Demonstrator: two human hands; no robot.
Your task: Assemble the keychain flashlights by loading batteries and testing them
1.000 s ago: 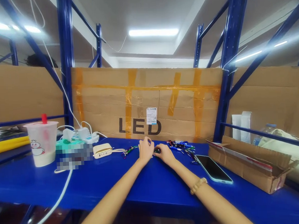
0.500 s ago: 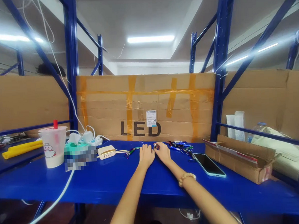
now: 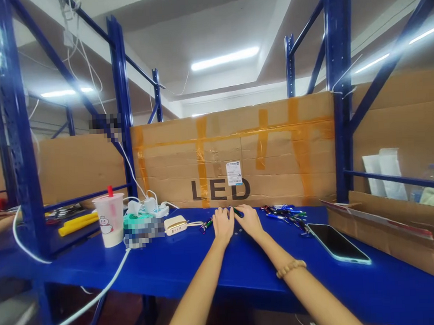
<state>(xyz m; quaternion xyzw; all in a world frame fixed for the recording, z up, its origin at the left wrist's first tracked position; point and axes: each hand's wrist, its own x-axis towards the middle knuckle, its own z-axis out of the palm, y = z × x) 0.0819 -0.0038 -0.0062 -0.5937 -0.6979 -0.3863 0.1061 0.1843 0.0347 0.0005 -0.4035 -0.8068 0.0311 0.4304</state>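
Note:
My right hand (image 3: 249, 222) is closed, with its fingers pinched on a small dark green piece (image 3: 237, 212) whose kind I cannot make out. Close beside it, my left hand (image 3: 223, 224) lies with bent fingers pressed together; whatever is under its fingertips is hidden. Left of that hand lies a little cluster of shiny green and purple pieces (image 3: 206, 225). To the right of my hands, a loose pile of small shiny blue, red, green and black pieces (image 3: 285, 212) spreads over the blue table (image 3: 193, 265). A few tiny bits show between my wrists.
A phone (image 3: 339, 243) and an open cardboard box (image 3: 391, 231) are on the right. Leftward stand a cream power bank (image 3: 175, 225), plugged-in chargers (image 3: 150, 205) and a drink cup (image 3: 110, 226). A white cable (image 3: 96, 290) crosses the front edge; a large carton (image 3: 176, 159) closes the back.
The camera has turned left, so everything sits further right in view. A dark green piece now shows in my right fingers, where a small dark thing showed before. My hands stay close together.

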